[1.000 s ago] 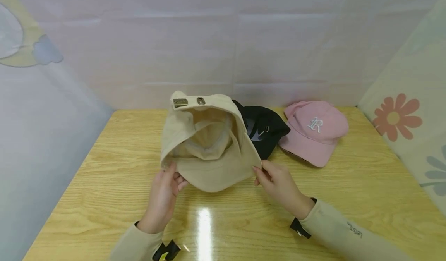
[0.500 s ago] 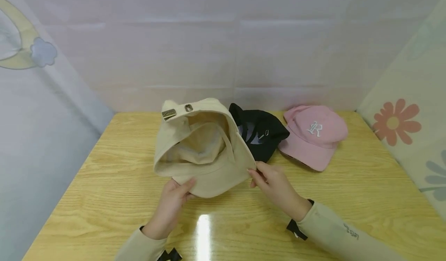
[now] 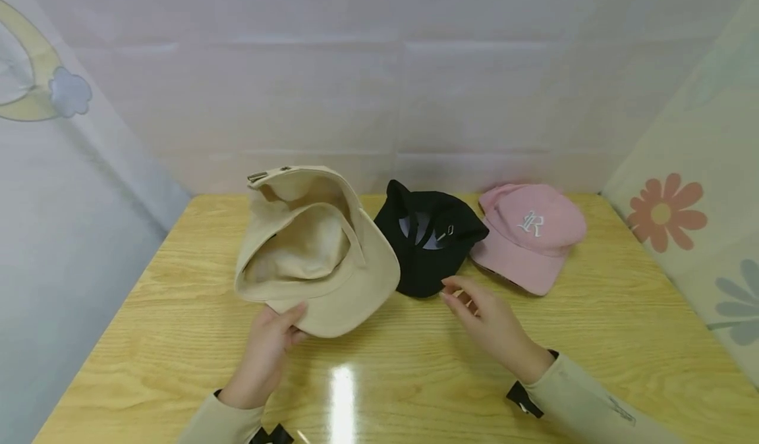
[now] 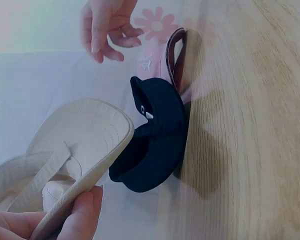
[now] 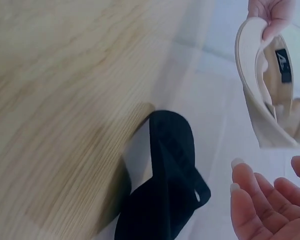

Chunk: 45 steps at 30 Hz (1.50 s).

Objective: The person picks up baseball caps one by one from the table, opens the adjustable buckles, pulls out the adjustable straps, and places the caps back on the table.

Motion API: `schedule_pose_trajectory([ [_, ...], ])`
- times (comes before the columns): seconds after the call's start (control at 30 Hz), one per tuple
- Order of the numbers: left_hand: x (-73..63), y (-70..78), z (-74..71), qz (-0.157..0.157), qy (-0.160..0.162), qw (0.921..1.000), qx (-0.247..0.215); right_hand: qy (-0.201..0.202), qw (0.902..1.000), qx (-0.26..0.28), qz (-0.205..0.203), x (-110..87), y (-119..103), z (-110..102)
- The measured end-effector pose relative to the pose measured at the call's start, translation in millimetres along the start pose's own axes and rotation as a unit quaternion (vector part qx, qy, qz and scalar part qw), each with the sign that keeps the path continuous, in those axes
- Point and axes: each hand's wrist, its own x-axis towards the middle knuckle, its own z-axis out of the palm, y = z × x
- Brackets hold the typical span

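My left hand [image 3: 268,345] pinches the brim of a beige baseball cap [image 3: 356,286], thumb on the underside of the brim. The cap is tilted with its hollow inside facing me, and a metal strap buckle shows at its upper left. A dark label [image 5: 283,65] appears inside it in the right wrist view. My right hand [image 3: 489,325] holds nothing; its fingers are loosely bent in front of a black cap [image 3: 439,269]. In the left wrist view the right hand [image 4: 110,25] is seen apart from the caps. The black cap lies on the table, its opening toward me.
A pink cap [image 3: 528,259] with a white letter R lies right of the black one, close against it. The wooden table [image 3: 415,378] ends at a pale cloth backdrop [image 3: 379,101]. Cloth side walls carry a moon at left and flowers [image 3: 660,213] at right.
The right hand has let go of the beige cap's brim and drawn slightly right. The left hand has gripped the brim and carried the cap left, uncovering the black cap.
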Motion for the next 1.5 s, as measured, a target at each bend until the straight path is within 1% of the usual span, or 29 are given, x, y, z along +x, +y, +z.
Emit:
schedule_pose_trajectory([
  [0.07,1.6,-0.1,-3.3,0.001,0.004,1.0,-0.008,0.012,0.9999,-0.001,-0.001,-1.6,5,-4],
  [0.23,6.2,-0.3,-10.3,0.007,0.014,0.9997,-0.016,0.061,0.9972,-0.026,-0.033,-5.8,19,-13],
  [0.33,9.3,-0.8,-13.3,0.006,0.017,0.9997,-0.015,0.074,0.996,-0.037,-0.034,-8.2,26,-18],
  [0.57,15.8,-3.1,-19.7,-0.009,0.024,0.9997,0.001,0.073,0.9963,-0.044,-0.013,-13.2,33,-25],
  [0.7,19.5,-3.9,-22.3,-0.016,0.017,0.9997,0.003,0.076,0.9961,-0.045,-0.005,-16.3,37,-28],
  [0.83,24.1,-4.7,-23.9,-0.02,0.007,0.9997,-0.014,0.082,0.9952,-0.053,-0.004,-18.5,41,-29],
  [1.0,29.1,-5.7,-25.8,-0.029,0.006,0.9989,-0.037,0.083,0.9949,-0.057,0.0,-19.9,45,-30],
  [1.37,39.9,-7.3,-30.0,-0.059,0.009,0.9967,-0.055,0.079,0.9948,-0.063,0.009,-18.8,46,-30],
  [1.5,44.1,-6.9,-31.0,-0.059,0.004,0.9962,-0.064,0.08,0.9947,-0.063,0.012,-19.1,48,-30],
])
